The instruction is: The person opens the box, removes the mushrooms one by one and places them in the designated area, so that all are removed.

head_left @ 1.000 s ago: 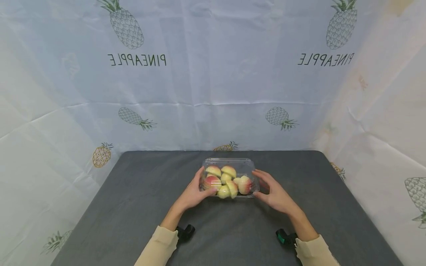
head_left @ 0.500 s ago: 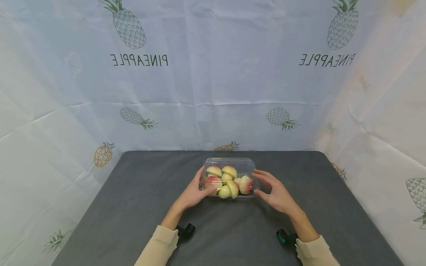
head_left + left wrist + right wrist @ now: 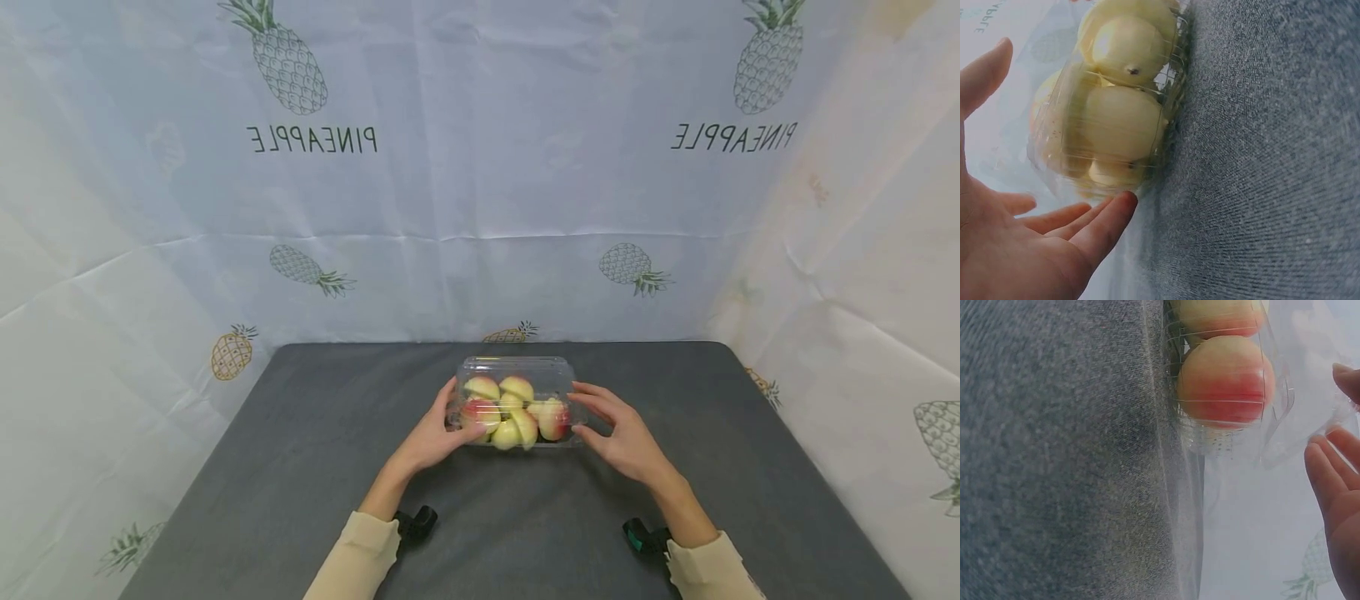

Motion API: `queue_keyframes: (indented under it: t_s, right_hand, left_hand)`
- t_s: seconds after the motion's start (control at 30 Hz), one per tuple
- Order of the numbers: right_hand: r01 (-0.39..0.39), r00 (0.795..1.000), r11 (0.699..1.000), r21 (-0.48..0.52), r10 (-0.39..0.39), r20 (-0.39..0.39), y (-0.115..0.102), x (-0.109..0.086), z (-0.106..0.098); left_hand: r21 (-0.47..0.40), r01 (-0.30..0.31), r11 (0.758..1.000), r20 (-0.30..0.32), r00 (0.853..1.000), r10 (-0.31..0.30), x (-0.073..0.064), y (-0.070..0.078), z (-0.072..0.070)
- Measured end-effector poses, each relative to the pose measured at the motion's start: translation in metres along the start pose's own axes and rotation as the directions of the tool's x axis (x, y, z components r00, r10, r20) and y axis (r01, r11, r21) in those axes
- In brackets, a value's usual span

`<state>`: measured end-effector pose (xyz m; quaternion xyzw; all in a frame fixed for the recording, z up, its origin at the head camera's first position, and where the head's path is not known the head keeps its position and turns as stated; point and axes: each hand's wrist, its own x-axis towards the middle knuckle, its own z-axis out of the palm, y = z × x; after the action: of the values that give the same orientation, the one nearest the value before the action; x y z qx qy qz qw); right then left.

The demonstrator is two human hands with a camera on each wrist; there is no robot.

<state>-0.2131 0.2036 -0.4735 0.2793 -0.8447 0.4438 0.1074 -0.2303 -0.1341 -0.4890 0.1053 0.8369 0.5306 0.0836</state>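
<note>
A clear plastic clamshell box (image 3: 555,371) lies on the dark table, holding several yellow-and-red fruits that look like peaches (image 3: 553,418). At its left end is my left hand (image 3: 429,435), thumb in front and fingers behind. In the left wrist view those fingers (image 3: 1107,228) are fairly straight at the end of the box, and the thumb stands apart from it. My right hand (image 3: 622,435) is spread around the right end. From the right wrist, its fingertips (image 3: 1316,447) appear beside a clear edge of the box; whether they touch it I cannot tell.
The dark grey tabletop (image 3: 517,525) runs out on all sides of the box. White cloth (image 3: 480,183) printed with pineapples hangs behind it and at both sides. A black wrist mount (image 3: 417,525) sits on the left wrist, another mount (image 3: 643,537) on the right.
</note>
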Motion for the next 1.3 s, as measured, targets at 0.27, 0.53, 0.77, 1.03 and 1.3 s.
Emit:
queue_keyframes:
  t_s: [0.27, 0.53, 0.77, 1.03, 1.3]
  right_hand:
    - [0.002, 1.000, 1.000, 0.021, -0.002, -0.018, -0.001, 0.001, -0.001]
    - [0.009, 1.000, 1.000, 0.021, -0.008, -0.025, -0.005, 0.005, -0.004]
    - [0.015, 1.000, 1.000, -0.001, -0.015, -0.017, -0.011, 0.012, -0.010]
    - [0.007, 0.999, 1.000, 0.004, -0.007, -0.031, -0.013, 0.018, -0.015]
    - [0.022, 0.998, 1.000, 0.020, -0.020, -0.061, -0.015, 0.025, -0.018]
  left_hand:
    - [-0.025, -0.003, 1.000, 0.000, 1.000, 0.003, 0.002, -0.007, 0.000]
    - [-0.019, 0.001, 1.000, 0.027, 1.000, -0.001, 0.002, -0.010, 0.003]
    - [-0.025, -0.019, 0.999, 0.053, 0.998, 0.021, 0.002, -0.012, 0.002]
    - [-0.008, -0.027, 1.000, 0.052, 0.998, 0.027, 0.002, -0.011, 0.002]
    - [0.004, -0.016, 1.000, 0.031, 0.999, 0.016, 0.003, -0.011, 0.003]
